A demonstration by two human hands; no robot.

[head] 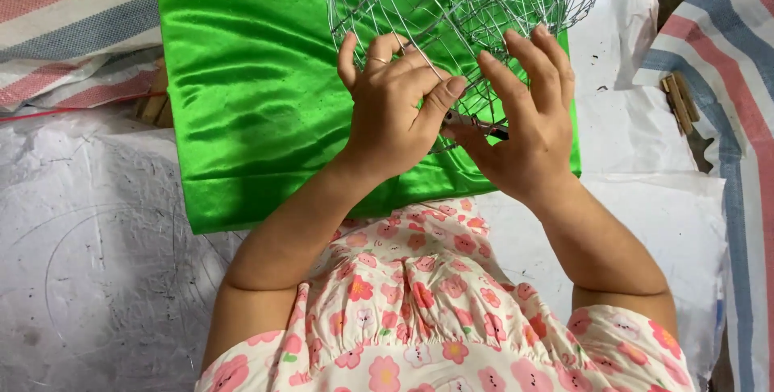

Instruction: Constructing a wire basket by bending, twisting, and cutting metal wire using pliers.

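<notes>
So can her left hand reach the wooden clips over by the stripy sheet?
Probably not right now. The left hand grips the wire frame, and the right hand lies between it and the wooden clips at the far right edge.

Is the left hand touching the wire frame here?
Touching. The head view shows the left hand with its fingers curled around wires of the wire frame, above the green satin cloth; the right hand presses against it too.
</notes>
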